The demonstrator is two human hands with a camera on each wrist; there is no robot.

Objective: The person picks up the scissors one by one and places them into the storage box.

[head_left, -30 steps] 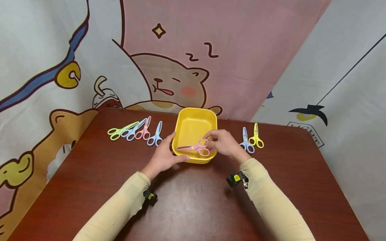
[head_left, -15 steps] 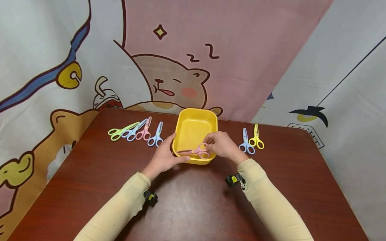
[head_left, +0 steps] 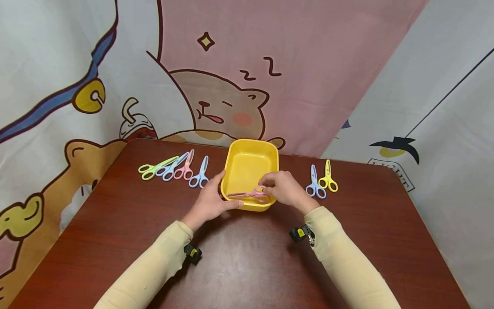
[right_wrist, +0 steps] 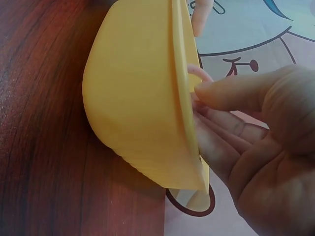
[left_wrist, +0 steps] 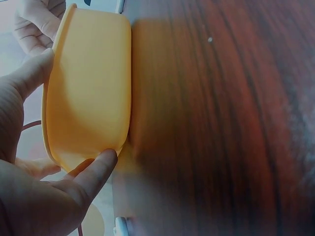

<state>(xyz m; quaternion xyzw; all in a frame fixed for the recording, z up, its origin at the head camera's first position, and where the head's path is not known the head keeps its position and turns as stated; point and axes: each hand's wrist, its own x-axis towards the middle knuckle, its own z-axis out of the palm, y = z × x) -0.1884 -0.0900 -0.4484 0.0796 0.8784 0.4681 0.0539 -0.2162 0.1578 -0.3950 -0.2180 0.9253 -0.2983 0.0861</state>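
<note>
Two hands meet at a yellow tray (head_left: 247, 161) that sits on the dark wooden table (head_left: 239, 262) just above the centre of the head view. At the tray's lower right, the right hand (head_left: 283, 189) pinches the handle end of a pair of pink scissors (head_left: 248, 195) between thumb and fingertips; the scissors lie low inside the tray along its near wall, blades pointing toward the left of the frame. From the right wrist view the thumb and fingers close together over the tray's rim, and only a pink loop of the handle shows there. The left hand (head_left: 210, 201) grips the tray's lower left corner, thumb along the near wall and fingers against the left side, touching the plastic; the left wrist view shows thumb and a finger clamped on the tray's outer wall. Left of the tray, in the middle left of the frame, four scissors lie in a row: green (head_left: 153, 167), blue (head_left: 171, 167), pink (head_left: 184, 166) and blue (head_left: 199, 174). Right of the tray lie a blue pair (head_left: 314, 183) and a yellow pair (head_left: 328, 177), just beside each other.
</note>
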